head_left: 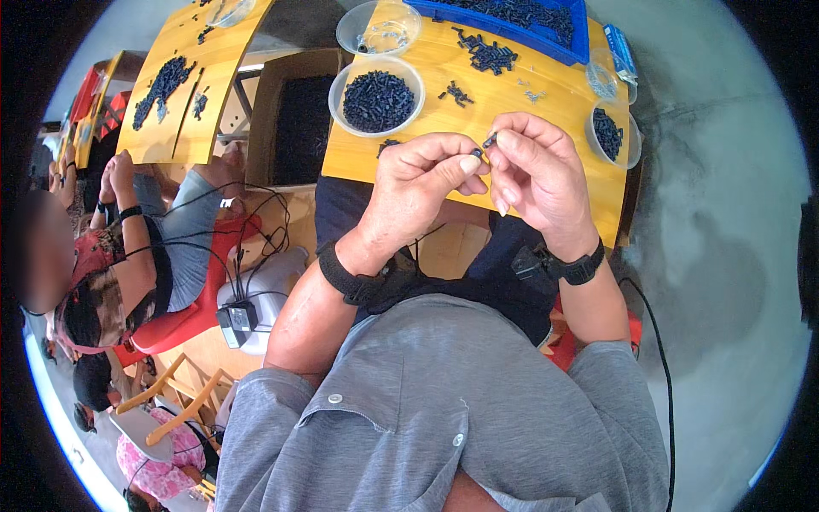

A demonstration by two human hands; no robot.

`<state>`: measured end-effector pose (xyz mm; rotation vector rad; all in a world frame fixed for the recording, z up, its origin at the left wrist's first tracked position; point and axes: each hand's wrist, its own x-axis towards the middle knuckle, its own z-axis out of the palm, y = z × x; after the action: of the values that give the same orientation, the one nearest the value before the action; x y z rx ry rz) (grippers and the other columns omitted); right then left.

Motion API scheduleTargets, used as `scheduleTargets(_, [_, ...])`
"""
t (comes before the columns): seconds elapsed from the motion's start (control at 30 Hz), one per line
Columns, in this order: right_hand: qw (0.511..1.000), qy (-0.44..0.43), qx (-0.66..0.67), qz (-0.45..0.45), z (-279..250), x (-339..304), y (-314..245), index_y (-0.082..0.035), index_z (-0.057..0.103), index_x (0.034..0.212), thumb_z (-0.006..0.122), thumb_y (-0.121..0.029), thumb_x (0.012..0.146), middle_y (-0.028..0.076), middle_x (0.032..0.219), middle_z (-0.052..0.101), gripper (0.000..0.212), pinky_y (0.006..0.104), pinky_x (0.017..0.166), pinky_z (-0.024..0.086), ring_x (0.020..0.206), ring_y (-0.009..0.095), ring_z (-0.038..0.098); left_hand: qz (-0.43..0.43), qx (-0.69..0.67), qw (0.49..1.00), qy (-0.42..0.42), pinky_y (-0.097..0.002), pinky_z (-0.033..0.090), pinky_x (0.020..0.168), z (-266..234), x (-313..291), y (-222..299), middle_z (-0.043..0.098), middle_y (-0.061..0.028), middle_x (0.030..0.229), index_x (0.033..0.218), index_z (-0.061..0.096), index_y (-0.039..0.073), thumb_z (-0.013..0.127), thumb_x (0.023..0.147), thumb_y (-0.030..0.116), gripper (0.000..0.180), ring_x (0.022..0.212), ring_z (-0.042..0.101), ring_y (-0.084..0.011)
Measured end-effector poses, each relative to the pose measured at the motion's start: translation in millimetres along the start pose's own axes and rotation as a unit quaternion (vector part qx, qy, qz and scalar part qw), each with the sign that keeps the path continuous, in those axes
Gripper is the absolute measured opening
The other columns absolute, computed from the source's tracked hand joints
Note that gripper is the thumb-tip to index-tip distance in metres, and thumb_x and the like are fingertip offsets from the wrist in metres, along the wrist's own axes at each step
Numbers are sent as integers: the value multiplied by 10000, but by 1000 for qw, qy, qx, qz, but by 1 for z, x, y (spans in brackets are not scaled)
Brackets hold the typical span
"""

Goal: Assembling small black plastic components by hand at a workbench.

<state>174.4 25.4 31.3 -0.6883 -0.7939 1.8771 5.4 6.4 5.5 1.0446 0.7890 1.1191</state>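
Note:
Above the near edge of the yellow table [546, 119], my two hands meet almost fingertip to fingertip. My left hand [416, 183] is closed, pinching a small black piece [477, 154] between thumb and forefinger. A short black cylindrical piece [490, 140] is pinched in my right hand [543, 167], its lower fingers loosely curled. Whether the two pieces touch I cannot tell. Beyond my left hand stands a clear round tub [419, 106] full of short black pieces. Loose black pieces [488, 55] lie in a heap farther back, with a smaller group [456, 93] nearer.
A blue tray [583, 34] of black pieces sits at the back. Another clear tub [358, 17] holds small shiny parts. At the right edge is a tub of black pieces [607, 135]. A cardboard box [266, 128] stands left of the table. People sit at the left by another table [213, 68].

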Motion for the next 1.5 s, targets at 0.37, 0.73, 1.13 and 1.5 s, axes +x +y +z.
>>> scheduleTargets(0.37, [999, 3, -42, 7, 4, 1, 3, 32, 571, 951, 542, -121, 916, 43, 677, 570, 160, 219, 409, 463, 460, 76, 503, 2, 2, 1000, 0, -255, 520, 694, -4, -1, 1, 657, -78, 864, 1014, 610, -27, 573, 889, 38, 145, 762, 623, -129])
scheduleTargets(0.73, [997, 12, -78, 5, 1, 4, 4, 34, 575, 941, 540, -122, 914, 32, 671, 569, 161, 201, 431, 448, 464, 69, 501, -8, 10, 1000, 3, -243, 504, 677, -6, 4, -1, 649, -66, 861, 995, 615, -25, 567, 896, 52, 133, 739, 606, -118])
scheduleTargets(1.13, [988, 11, -150, 23, -3, 10, -3, 44, 583, 920, 547, -81, 901, 45, 708, 584, 131, 209, 451, 467, 483, 68, 511, -28, 9, 999, 17, -218, 497, 624, -4, 10, -3, 653, -47, 819, 966, 634, -28, 576, 883, 38, 121, 682, 597, -90])
scheduleTargets(1.5, [995, 6, -67, 68, -15, 12, -4, 21, 580, 945, 566, -102, 894, 53, 735, 594, 134, 238, 476, 516, 494, 61, 508, -83, -63, 994, 12, -237, 526, 617, 1, 12, -5, 665, -83, 866, 995, 616, -24, 544, 906, 45, 134, 683, 630, -122])
